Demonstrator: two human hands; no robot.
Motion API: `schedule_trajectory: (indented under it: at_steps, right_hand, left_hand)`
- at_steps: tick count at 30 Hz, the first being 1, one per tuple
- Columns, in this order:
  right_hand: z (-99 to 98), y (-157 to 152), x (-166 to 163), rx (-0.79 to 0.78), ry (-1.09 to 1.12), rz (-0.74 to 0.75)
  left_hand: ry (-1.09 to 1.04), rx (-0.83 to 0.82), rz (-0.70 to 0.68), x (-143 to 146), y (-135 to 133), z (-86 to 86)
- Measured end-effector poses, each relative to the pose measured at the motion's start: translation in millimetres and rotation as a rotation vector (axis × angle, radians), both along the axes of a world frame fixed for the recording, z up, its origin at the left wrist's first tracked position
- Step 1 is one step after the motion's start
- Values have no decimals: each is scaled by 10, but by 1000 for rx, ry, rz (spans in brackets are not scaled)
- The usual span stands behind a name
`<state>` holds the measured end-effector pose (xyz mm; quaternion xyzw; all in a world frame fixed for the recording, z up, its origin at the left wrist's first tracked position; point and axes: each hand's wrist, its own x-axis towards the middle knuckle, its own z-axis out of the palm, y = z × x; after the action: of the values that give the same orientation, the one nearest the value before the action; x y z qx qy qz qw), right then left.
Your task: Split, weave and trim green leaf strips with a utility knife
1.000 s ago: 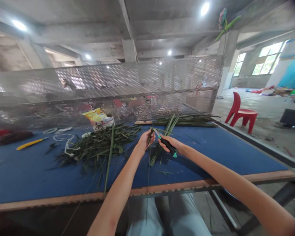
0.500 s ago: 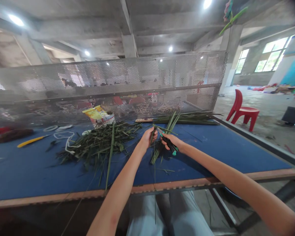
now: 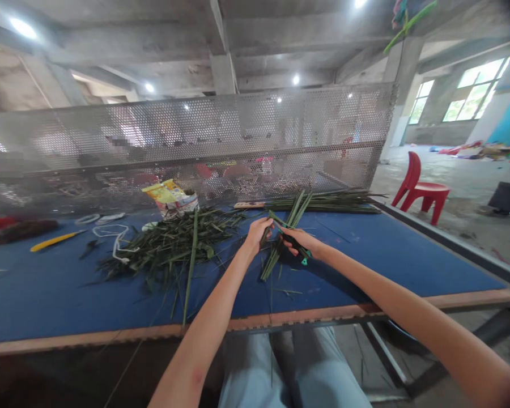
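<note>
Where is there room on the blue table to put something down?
The blue table has a wide, mostly bare patch between the long leaf bundle and the right arm. Another lies front left, between the yellow-handled tool, the leaf pile and the wooden edge. It's crowded at the pile and around the left hand and right hand.

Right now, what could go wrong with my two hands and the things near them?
The black-and-teal-handled metal tool in your right hand sits close to your left hand; a slip might nick it. The long, flat green strip reaching toward the blue-topped table's front edge could be dragged off by your left arm.
</note>
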<state>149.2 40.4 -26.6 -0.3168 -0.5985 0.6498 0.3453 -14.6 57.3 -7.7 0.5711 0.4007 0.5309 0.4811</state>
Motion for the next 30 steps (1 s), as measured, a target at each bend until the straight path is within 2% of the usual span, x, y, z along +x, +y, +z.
schedule_trajectory:
  at_steps: [5, 11, 19, 30]
  right_hand:
    - [-52, 49, 33, 150, -84, -33]
    - [-19, 81, 94, 185, -136, 26]
    - [71, 65, 194, 262, -209, 109]
    - [111, 46, 229, 330, -243, 136]
  left_hand:
    - [63, 30, 56, -5, -11, -3]
    - [87, 55, 33, -22, 4, 3]
    - [112, 62, -22, -24, -75, 106]
    - [168, 60, -34, -48, -120, 167]
